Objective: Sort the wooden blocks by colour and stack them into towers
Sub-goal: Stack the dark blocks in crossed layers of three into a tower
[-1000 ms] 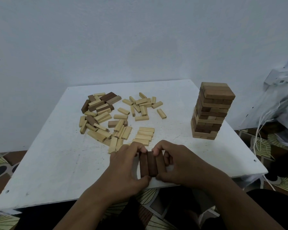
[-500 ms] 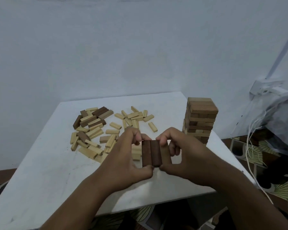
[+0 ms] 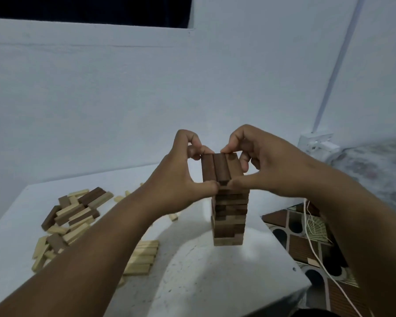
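Note:
Both hands hold a flat row of three brown blocks [image 3: 220,167] side by side, right over the top of the brown tower [image 3: 229,219]. My left hand [image 3: 181,172] pinches the row's left side and near end. From the right, my right hand [image 3: 261,165] grips its far end and near end. Whether the row touches the tower top I cannot tell. A loose heap of pale and brown blocks [image 3: 71,216] lies on the left of the white table [image 3: 215,282]. A neat row of pale blocks [image 3: 143,257] lies partly hidden under my left forearm.
The table's right edge falls just right of the tower, with a patterned floor [image 3: 306,243] and a white cable [image 3: 318,255] below. A white wall stands close behind the table. A white power strip [image 3: 317,143] sits at the right.
Both hands have lifted the three-block row from the table's near edge and carried it right and up onto the tower. The camera has tilted upward.

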{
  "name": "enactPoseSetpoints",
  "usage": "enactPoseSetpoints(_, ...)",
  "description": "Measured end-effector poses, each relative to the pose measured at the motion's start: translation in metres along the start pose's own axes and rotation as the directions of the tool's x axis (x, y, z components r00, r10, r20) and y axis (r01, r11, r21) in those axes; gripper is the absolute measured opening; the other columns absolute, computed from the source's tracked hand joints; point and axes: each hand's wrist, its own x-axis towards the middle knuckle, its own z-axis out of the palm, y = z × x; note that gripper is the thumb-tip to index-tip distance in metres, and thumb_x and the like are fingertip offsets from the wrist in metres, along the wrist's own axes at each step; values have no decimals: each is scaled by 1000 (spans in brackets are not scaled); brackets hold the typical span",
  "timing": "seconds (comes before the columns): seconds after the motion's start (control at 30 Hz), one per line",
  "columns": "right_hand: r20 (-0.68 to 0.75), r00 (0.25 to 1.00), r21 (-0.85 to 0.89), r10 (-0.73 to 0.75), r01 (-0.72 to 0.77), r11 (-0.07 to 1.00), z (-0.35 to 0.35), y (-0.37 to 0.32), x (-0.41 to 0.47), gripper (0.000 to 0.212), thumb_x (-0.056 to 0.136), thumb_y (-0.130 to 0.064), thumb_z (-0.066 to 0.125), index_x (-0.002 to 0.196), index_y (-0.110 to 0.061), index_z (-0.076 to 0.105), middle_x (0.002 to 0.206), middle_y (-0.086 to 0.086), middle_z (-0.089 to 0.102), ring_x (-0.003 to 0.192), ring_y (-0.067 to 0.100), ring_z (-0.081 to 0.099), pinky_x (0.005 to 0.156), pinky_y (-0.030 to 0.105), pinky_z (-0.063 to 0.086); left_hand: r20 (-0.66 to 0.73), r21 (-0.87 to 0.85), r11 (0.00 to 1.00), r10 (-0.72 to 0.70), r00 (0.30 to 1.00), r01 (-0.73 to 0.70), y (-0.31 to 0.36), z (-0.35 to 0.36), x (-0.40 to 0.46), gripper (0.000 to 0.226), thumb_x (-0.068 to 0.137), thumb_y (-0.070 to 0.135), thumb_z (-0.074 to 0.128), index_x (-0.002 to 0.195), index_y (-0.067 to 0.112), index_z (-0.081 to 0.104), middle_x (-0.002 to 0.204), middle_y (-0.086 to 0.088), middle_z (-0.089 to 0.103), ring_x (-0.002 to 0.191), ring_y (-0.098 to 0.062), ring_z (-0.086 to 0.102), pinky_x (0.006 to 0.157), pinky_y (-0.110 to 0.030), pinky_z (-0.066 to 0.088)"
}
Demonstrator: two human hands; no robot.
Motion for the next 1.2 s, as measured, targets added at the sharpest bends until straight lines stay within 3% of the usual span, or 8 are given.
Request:
enactPoseSetpoints(0.1, 34, 999, 25, 27, -28, 999, -9, 17, 14, 55, 64, -26, 88, 105, -34, 51, 110, -12, 67, 74, 25, 58, 67, 41, 52, 41, -8, 999, -42, 998, 42, -6, 7, 19, 61, 72, 27, 80, 109, 28, 31, 114, 19, 62, 117, -3, 50, 85, -15, 38)
enactPoseSetpoints(0.17, 54, 998, 7, 44, -44, 999, -12, 27, 19, 57, 65, -24, 89, 105, -34, 50, 115, -10, 66, 78, 27, 61, 68, 37, 52, 66, -11, 997, -75, 995, 76, -9, 13, 28, 61, 72, 26, 81, 109, 28, 32, 112, 19, 62, 117, -1, 50, 81, -14, 39)
enactPoseSetpoints(0.3, 77, 995, 4, 66, -66, 998, -10, 42, 24, 59, 65, -22, 90, 106, -34, 48, 115, -8, 67, 77, 28, 61, 69, 45, 54, 105, -13, 992, -124, 987, 126, -15, 23, 36, 63, 73, 21, 80, 112, 29, 31, 113, 18, 60, 114, -1, 50, 76, -14, 39)
enactPoseSetpoints(0.47, 92, 991, 13, 94, -96, 995, -6, 54, 25, 61, 66, -21, 90, 107, -34, 47, 114, -8, 67, 68, 15, 58, 70, 43, 54, 121, -10, 986, -164, 979, 167, -20, 29, 37, 65, 72, 19, 80, 113, 31, 31, 114, 16, 60, 104, -5, 56, 75, -16, 44)
enactPoseSetpoints(0.57, 100, 990, 2, 97, -98, 995, -4, 57, 25, 62, 65, -23, 90, 107, -36, 46, 115, -9, 67, 69, 14, 59, 71, 40, 53, 127, -10, 985, -167, 978, 170, -22, 31, 37, 66, 73, 19, 80, 114, 31, 31, 115, 15, 59, 108, -3, 53, 76, -17, 41)
enactPoseSetpoints(0.77, 103, 990, 16, 97, -99, 995, -4, 57, 25, 64, 65, -21, 91, 109, -35, 47, 112, -9, 66, 71, 18, 58, 71, 46, 54, 136, 11, 986, -167, 977, 167, -26, 33, 38, 67, 73, 21, 80, 116, 33, 30, 115, 16, 57, 114, 1, 48, 73, -13, 38)
enactPoseSetpoints(0.9, 110, 989, 11, 100, -102, 995, -4, 56, 26, 64, 65, -22, 91, 109, -35, 46, 115, -10, 66, 71, 18, 58, 67, 39, 52, 137, 26, 987, -159, 978, 157, -28, 33, 39, 68, 74, 22, 81, 118, 33, 29, 115, 15, 57, 114, 1, 47, 76, -14, 36)
enactPoseSetpoints(1.2, 128, 983, -71, 134, -125, 990, -9, 50, 22, 71, 64, -32, 91, 116, -41, 44, 133, -11, 56, 80, 25, 66, 82, 41, 58, 162, 78, 986, -157, 974, 146, -28, 29, 38, 80, 74, 30, 84, 126, 41, 24, 127, 17, 51, 122, -6, 41, 86, -21, 33)
